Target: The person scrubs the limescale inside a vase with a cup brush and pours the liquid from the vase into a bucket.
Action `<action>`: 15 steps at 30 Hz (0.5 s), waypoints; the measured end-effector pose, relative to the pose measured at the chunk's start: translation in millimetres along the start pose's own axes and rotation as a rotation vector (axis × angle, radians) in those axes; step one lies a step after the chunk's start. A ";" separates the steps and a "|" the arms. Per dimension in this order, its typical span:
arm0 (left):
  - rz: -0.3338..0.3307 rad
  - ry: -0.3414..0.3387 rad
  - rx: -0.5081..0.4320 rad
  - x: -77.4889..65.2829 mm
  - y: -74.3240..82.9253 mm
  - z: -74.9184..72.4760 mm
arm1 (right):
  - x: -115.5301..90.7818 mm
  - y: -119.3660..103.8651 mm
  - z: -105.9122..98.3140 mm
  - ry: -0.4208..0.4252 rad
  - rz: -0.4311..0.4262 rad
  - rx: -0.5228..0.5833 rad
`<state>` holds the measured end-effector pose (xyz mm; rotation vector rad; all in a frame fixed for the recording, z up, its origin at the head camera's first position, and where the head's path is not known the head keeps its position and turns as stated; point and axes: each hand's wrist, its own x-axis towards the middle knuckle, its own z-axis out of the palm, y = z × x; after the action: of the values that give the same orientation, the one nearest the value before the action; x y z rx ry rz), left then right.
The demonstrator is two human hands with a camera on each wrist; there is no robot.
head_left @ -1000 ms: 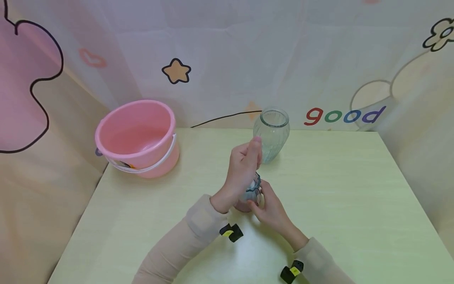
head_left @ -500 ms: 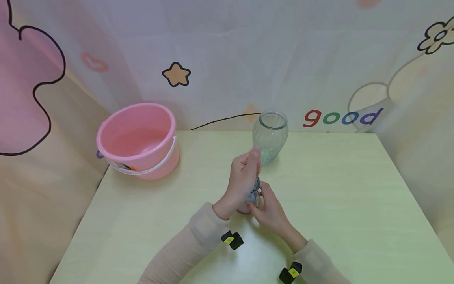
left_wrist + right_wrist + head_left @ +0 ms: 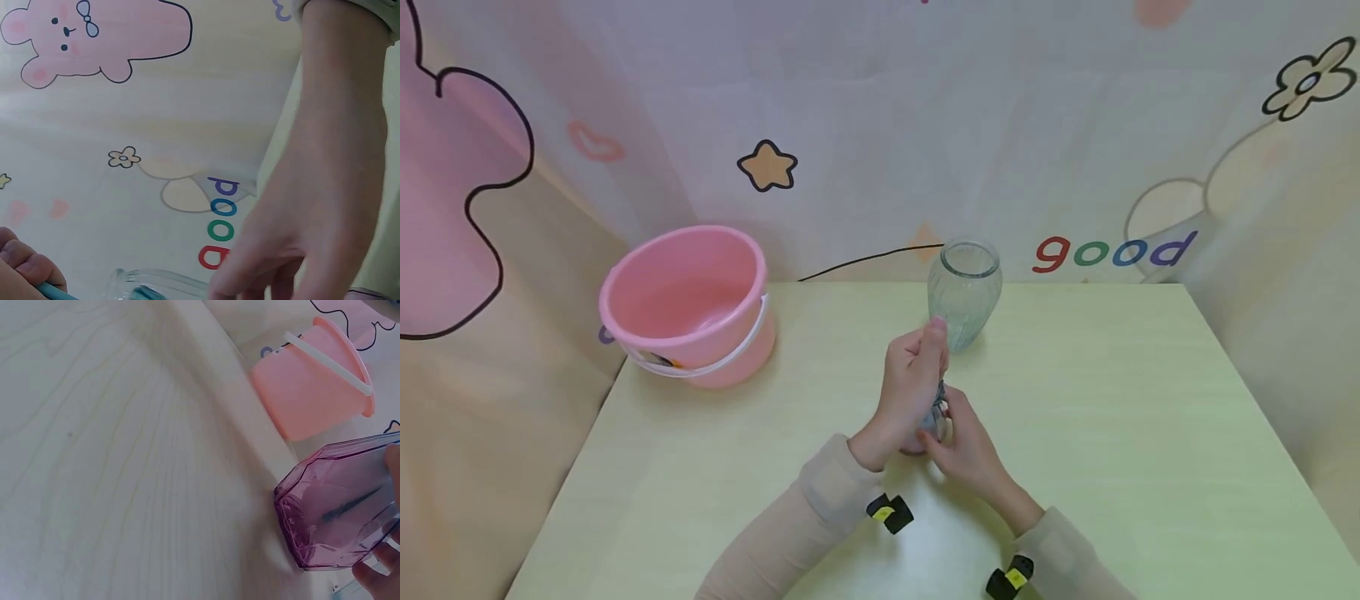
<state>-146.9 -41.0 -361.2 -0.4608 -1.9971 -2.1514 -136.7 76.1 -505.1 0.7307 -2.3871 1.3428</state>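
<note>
My right hand (image 3: 966,446) grips a small faceted glass vase (image 3: 334,519), purple at its base and bluish higher up. In the right wrist view the vase looks tilted, with a dark thin shape showing inside its wall. My left hand (image 3: 906,379), thumb up and fingers curled, is above the vase's mouth. It holds a thin teal rod (image 3: 55,291), seen at the bottom of the left wrist view. Teal strands show within the glass neck there; whether they belong to the rod, I cannot tell. In the head view my left hand hides the rod and most of the neck.
Behind my hands stands a larger clear ribbed glass vase (image 3: 964,292). A pink bucket (image 3: 737,367) with a white handle is at the back left of the pale table (image 3: 1112,417). A printed curtain (image 3: 850,125) hangs along the back edge.
My left hand has come down a little toward the small vase, and less of its neck shows now. My right hand keeps its grip. The head view has shifted slightly.
</note>
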 end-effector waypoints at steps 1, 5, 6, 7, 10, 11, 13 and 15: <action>0.011 0.003 -0.001 1.5 -2.2 -0.2 | -0.2 -0.1 0.3 -0.001 0.002 -0.001; 0.081 0.026 0.005 6.7 4.9 -0.4 | -0.3 -1.4 0.5 -0.007 0.020 -0.006; 0.088 0.031 0.008 8.0 6.7 -0.5 | -0.2 -1.9 0.4 -0.010 0.026 -0.008; 0.093 0.035 0.007 9.0 8.9 -0.6 | -0.2 -2.4 0.2 -0.015 0.034 -0.010; 0.088 0.039 0.004 10.4 11.1 -1.1 | -0.2 -3.8 -0.7 -0.020 0.048 -0.016; 0.086 0.037 0.002 10.3 11.2 -1.3 | -0.2 -4.2 -0.9 -0.019 0.048 -0.019; 0.090 0.033 0.001 10.2 10.8 -1.4 | -0.2 -4.6 -1.2 -0.018 0.046 -0.024; 0.090 0.031 0.004 10.1 10.0 -1.2 | -0.1 -5.0 -1.3 -0.012 0.041 -0.024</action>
<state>-153.2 -42.2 -348.5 -0.5034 -1.9257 -2.0881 -133.7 75.2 -500.9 0.6889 -2.4354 1.3269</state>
